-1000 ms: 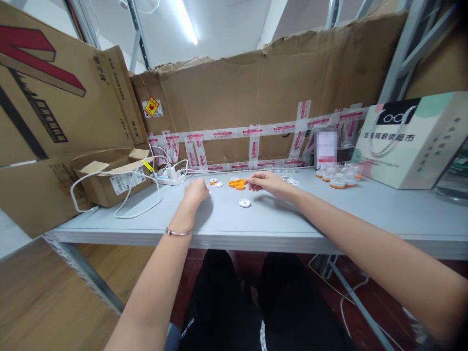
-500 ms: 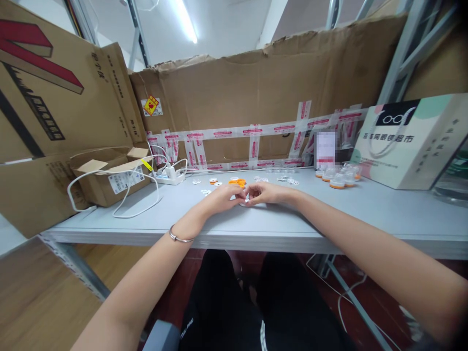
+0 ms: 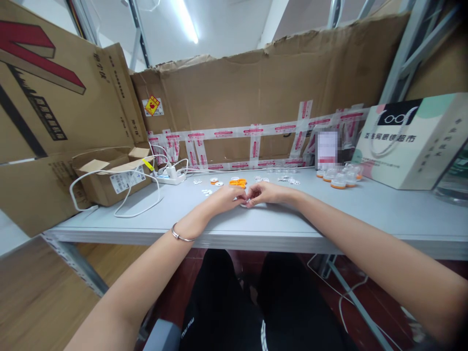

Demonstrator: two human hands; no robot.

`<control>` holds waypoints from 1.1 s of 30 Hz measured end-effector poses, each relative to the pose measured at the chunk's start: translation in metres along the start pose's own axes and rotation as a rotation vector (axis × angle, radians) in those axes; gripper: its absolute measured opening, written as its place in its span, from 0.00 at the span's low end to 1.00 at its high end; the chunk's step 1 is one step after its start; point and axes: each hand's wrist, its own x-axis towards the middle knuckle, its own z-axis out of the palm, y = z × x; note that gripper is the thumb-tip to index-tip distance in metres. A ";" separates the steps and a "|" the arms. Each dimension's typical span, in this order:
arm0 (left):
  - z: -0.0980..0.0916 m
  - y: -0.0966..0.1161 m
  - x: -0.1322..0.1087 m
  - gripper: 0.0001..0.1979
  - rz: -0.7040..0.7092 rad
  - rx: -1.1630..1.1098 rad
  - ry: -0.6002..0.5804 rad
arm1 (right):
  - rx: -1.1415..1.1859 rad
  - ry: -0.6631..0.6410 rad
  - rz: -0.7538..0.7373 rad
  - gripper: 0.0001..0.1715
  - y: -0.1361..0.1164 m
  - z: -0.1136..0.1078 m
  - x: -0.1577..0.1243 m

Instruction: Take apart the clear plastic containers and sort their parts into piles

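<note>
My left hand (image 3: 227,197) and my right hand (image 3: 266,193) meet fingertip to fingertip low over the table (image 3: 292,214). Both are closed around a small white piece (image 3: 244,205), mostly covered by the fingers, so its kind cannot be made out. Just behind my left fingers lie several orange ring-like parts (image 3: 238,183). Small white pieces (image 3: 206,192) are scattered left of them. Beyond my right hand rests a group of white and clear small parts (image 3: 288,180).
At the right stand several clear-domed, orange-based pieces (image 3: 340,181), a paper bag (image 3: 405,141) and a water-filled clear container (image 3: 453,180). An opened cardboard box (image 3: 109,180), white cables and a power strip (image 3: 171,178) occupy the left. Taped cardboard (image 3: 234,107) walls the back.
Both hands stay in nearly the same place, with only slight finger movement around the small white piece. The whole view has shifted a little.
</note>
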 end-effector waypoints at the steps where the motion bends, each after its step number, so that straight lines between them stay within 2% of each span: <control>1: -0.001 0.001 0.000 0.05 -0.001 0.015 -0.004 | -0.004 -0.002 0.003 0.23 0.000 0.000 0.000; 5: -0.003 0.001 -0.001 0.07 0.017 0.171 -0.014 | -0.017 0.004 0.016 0.25 0.000 0.000 0.001; 10: -0.004 0.002 -0.001 0.10 0.125 0.362 -0.033 | -0.041 -0.001 0.003 0.24 0.001 0.000 0.001; 21: 0.001 0.001 0.002 0.09 0.265 0.557 -0.032 | -0.004 -0.023 0.012 0.23 -0.007 0.000 -0.004; 33: 0.001 0.005 0.000 0.12 0.326 0.670 -0.011 | -0.005 -0.018 0.008 0.24 -0.010 0.002 -0.003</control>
